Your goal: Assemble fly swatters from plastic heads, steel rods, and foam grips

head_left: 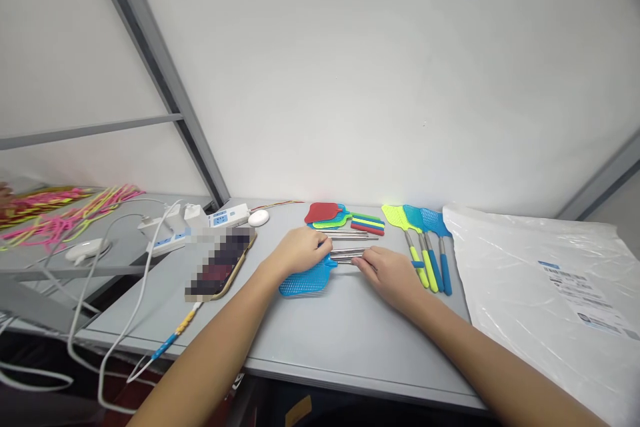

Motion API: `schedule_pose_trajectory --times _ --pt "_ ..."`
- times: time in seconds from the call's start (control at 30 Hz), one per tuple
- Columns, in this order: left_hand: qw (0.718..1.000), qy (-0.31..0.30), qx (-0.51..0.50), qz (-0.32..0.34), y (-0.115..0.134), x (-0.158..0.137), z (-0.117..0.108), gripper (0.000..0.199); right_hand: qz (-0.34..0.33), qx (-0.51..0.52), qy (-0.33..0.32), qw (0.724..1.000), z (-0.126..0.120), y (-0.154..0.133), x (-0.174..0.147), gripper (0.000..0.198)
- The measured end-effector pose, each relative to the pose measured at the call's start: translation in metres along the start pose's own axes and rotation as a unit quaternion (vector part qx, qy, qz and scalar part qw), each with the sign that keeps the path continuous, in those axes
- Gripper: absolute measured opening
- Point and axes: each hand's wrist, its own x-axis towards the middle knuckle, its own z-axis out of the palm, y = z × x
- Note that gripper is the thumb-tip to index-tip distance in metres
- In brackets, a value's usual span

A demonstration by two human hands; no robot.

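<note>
A blue fly swatter (304, 280) lies across the middle of the desk, its mesh head toward the left. My left hand (300, 250) is closed at the top of that head, close to its neck; the fingertips are partly hidden. My right hand (387, 273) is closed round the handle end, and a bit of blue handle (418, 265) pokes out past it. Bare metal rods (347, 235) lie just behind, between the hands. Farther back sit loose red, blue and green swatter heads (323, 213) beside several coloured handles (367, 224).
Several yellow and blue swatters (427, 257) lie right of my right hand, beside a white plastic parcel (540, 280). On the left are a phone (227, 263) on a cable, a power strip (227, 217) and a white round device (259, 217). A wall stands behind.
</note>
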Motion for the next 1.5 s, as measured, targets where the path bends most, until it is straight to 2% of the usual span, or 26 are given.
schedule_pose_trajectory --times 0.83,1.1,1.27,1.5 --pt "0.999 -0.031 0.035 -0.021 0.004 0.001 0.007 0.046 -0.011 -0.015 -0.027 0.999 0.0 0.002 -0.001 0.045" --pt "0.998 -0.041 0.03 -0.027 0.004 0.002 0.009 0.046 -0.009 -0.019 -0.051 0.998 -0.004 0.001 -0.002 0.046" --pt "0.998 -0.045 0.028 -0.028 0.002 0.002 0.011 0.047 -0.022 -0.017 -0.089 0.996 -0.004 0.0 -0.004 0.047" --pt "0.998 -0.05 0.022 -0.027 0.002 0.002 0.011 0.047 -0.016 -0.022 -0.111 0.993 0.003 -0.001 -0.002 0.03"
